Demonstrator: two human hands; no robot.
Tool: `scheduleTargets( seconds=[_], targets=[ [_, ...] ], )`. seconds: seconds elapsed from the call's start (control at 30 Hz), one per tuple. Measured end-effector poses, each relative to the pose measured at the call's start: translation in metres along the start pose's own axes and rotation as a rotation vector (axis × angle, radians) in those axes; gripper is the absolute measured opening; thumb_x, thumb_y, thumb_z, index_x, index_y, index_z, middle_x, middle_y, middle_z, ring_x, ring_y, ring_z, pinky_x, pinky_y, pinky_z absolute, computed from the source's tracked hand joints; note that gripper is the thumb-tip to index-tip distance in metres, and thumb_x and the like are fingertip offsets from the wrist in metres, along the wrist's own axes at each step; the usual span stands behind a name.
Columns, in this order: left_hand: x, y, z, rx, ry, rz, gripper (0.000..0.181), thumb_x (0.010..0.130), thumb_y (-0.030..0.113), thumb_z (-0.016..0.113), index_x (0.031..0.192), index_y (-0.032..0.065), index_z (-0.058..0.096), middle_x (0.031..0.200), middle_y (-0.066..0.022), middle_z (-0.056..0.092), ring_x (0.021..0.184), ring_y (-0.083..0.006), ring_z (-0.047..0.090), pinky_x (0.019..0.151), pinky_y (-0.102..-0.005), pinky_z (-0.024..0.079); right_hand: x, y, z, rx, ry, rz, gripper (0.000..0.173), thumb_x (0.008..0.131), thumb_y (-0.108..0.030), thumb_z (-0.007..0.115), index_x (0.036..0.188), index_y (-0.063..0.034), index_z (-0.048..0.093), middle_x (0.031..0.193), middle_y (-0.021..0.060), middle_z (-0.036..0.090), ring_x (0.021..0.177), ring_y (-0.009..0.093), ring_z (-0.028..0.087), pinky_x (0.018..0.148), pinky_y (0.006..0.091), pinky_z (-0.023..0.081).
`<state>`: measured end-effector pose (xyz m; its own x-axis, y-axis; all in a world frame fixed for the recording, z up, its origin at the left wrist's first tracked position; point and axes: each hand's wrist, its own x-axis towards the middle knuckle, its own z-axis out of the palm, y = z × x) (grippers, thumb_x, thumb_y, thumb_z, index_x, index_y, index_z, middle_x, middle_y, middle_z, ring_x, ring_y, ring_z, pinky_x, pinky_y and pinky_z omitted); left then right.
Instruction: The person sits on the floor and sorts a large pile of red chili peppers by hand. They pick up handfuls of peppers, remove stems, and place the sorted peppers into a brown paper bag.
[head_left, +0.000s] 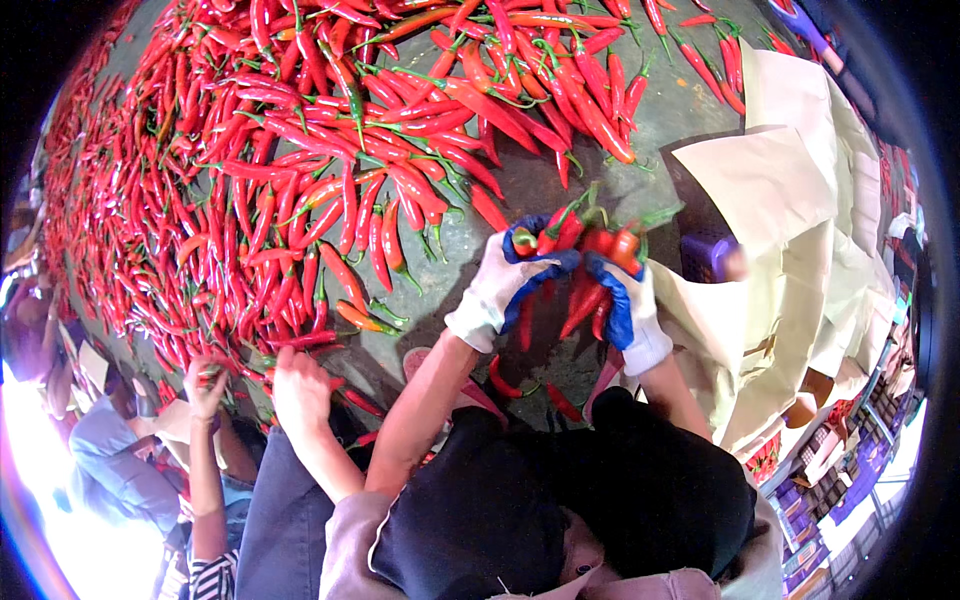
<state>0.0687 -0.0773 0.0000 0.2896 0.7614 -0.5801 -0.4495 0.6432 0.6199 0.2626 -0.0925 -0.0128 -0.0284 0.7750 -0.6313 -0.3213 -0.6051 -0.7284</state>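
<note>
My left hand (510, 274), in a white knit glove with blue coated fingers, is closed around a few red chili peppers (559, 229) with green stems. Close beside it on the right, my right hand (626, 300) wears a matching glove and grips a bunch of red chili peppers (589, 296), their tips hanging down. Both hands are over the grey floor in front of my knees. Beyond them and to the left spreads a large heap of loose red chili peppers (300, 150), a few partly orange or green.
Crumpled cream paper (787, 247) lies at the right, beside a purple plastic crate (709, 256). Another person's bare hands (301, 386) are at the heap's lower left edge. A purple-gloved hand (802, 26) shows at the upper right. Loose peppers (562, 401) lie near my feet.
</note>
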Motion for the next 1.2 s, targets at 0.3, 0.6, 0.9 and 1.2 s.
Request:
scheduleTargets(
  seconds=[0.3,0.6,0.9,1.2],
  targets=[
    [-0.013,-0.056,-0.004,-0.354,0.045,0.124,0.028,0.088,0.003,0.056,0.117,0.0011,0.055,0.11,-0.0053,0.062,0.098,-0.0169,0.06,0.089,-0.0302,0.047,0.015,0.015,0.013,-0.425,0.051,-0.221,0.053,0.073,-0.003,0.073,0.12,0.0009,0.05,0.105,0.0068,0.061,0.092,0.013,0.059,0.085,0.0287,0.048],
    [-0.04,0.081,0.081,0.104,0.293,0.0,0.041,0.095,0.019,0.05,0.133,0.0109,0.038,0.094,-0.0033,0.059,0.07,-0.011,0.055,0.054,-0.024,0.043,-0.009,-0.102,0.04,-0.2,-0.082,-0.405,0.063,0.072,-0.018,0.078,0.123,0.0016,0.047,0.108,0.0092,0.061,0.095,0.013,0.057,0.088,0.0306,0.045],
    [0.029,0.007,0.299,0.483,-0.114,-0.192,0.029,0.089,0.006,0.052,0.117,0.0017,0.047,0.095,-0.0087,0.06,0.082,-0.0142,0.056,0.074,-0.0301,0.048,-0.075,-0.213,-0.177,-0.325,0.083,-0.346,0.048,0.084,-0.017,0.064,0.125,0.0017,0.049,0.107,0.0024,0.059,0.093,0.008,0.054,0.084,0.0234,0.046],
    [0.024,-0.182,0.334,0.293,-0.613,-0.837,0.029,0.092,0.034,0.053,0.106,0.0083,0.058,0.087,-0.0063,0.063,0.071,-0.0187,0.063,0.061,-0.0351,0.052,-0.128,-0.105,-0.341,-0.85,-0.021,0.393,0.066,0.073,-0.02,0.071,0.129,-0.0001,0.043,0.119,0.0171,0.056,0.109,0.024,0.053,0.095,0.0345,0.042]
  ],
)
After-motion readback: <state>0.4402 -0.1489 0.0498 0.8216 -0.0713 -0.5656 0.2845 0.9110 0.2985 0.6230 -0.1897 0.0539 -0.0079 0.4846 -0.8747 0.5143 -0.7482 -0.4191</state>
